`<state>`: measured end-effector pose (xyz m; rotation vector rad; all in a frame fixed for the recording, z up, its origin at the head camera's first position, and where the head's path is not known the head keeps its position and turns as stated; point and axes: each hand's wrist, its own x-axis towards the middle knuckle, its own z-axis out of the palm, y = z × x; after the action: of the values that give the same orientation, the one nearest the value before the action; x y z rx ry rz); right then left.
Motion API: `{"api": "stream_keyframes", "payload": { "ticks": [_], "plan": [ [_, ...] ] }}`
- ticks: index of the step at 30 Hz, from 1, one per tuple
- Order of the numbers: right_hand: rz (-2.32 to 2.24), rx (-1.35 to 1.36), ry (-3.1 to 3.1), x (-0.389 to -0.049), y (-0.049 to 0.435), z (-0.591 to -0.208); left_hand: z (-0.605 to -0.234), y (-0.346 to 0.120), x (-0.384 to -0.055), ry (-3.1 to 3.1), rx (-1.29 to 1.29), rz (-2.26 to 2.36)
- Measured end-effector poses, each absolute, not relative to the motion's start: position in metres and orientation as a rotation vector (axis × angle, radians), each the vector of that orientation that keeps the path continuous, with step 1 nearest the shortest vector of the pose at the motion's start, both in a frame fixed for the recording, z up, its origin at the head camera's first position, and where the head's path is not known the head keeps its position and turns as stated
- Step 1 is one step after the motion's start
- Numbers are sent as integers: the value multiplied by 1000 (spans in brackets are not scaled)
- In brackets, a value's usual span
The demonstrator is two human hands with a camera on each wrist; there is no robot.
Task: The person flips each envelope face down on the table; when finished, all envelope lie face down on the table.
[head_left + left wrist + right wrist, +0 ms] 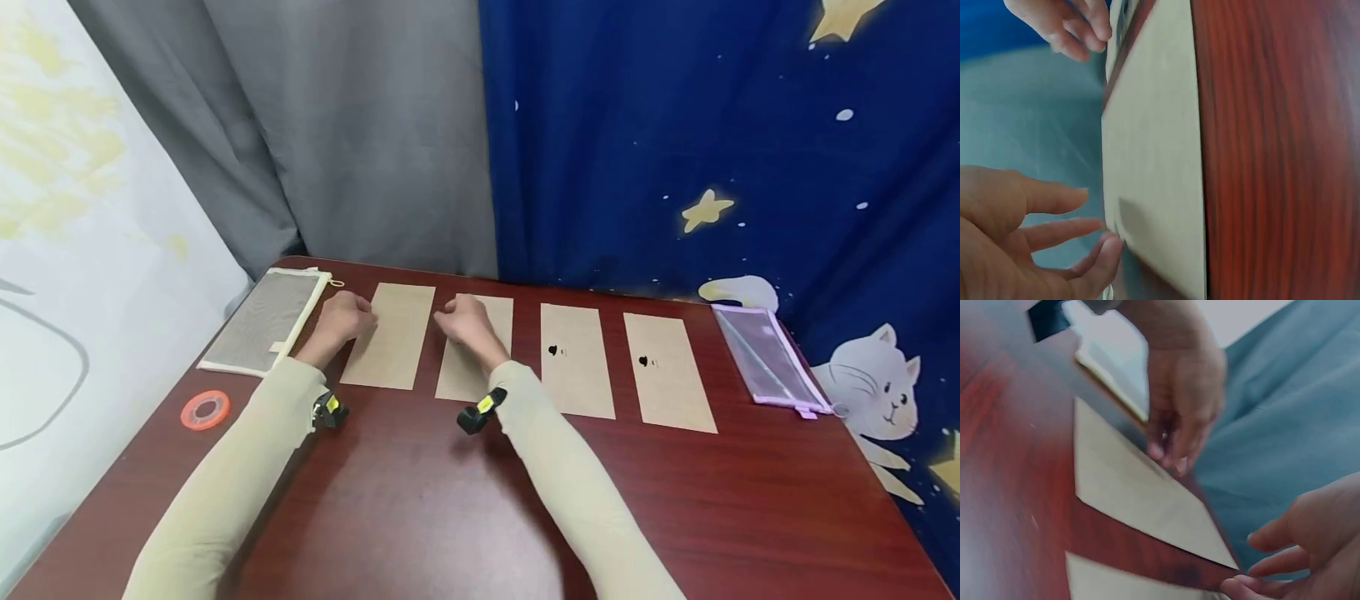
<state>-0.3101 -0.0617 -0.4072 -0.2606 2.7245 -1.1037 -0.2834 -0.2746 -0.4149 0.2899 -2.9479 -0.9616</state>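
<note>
Several flat tan kraft-paper rectangles lie in a row across the dark red table. My left hand (345,318) is at the left edge of the leftmost rectangle (393,342); in the left wrist view its fingertips (1110,250) are right at that paper's edge, with the thumb and fingers spread apart. Over the upper left corner of the second rectangle (491,321) is my right hand (467,321), its fingers loosely bent and apart in the right wrist view. Its forearm crosses part of that paper.
To the right lie two rectangles with small black hat prints, the third (577,367) and the fourth (670,375). A cream-edged mesh zip pouch (266,321) and an orange tape roll (205,410) are at left. A purple mesh pouch (768,354) lies far right; curtains (375,142) hang behind.
</note>
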Motion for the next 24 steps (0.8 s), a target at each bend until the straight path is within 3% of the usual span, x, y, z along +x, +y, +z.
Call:
{"api": "stream_keyframes", "payload": {
  "ticks": [7,13,18,24],
  "plan": [
    [-1264,-152,2684,-314,-1,-395,-408,-231,-287,-2878,218,-1148],
    [-1360,-54,2614,-320,42,-399,-401,-194,-298,-2847,256,-1728],
    [-1510,31,2399,-317,63,-407,-402,-178,-308,-2712,341,-2150],
    [-1680,64,2113,-311,75,-414,-403,-172,-315,-2687,395,-2210]
  ]
}}
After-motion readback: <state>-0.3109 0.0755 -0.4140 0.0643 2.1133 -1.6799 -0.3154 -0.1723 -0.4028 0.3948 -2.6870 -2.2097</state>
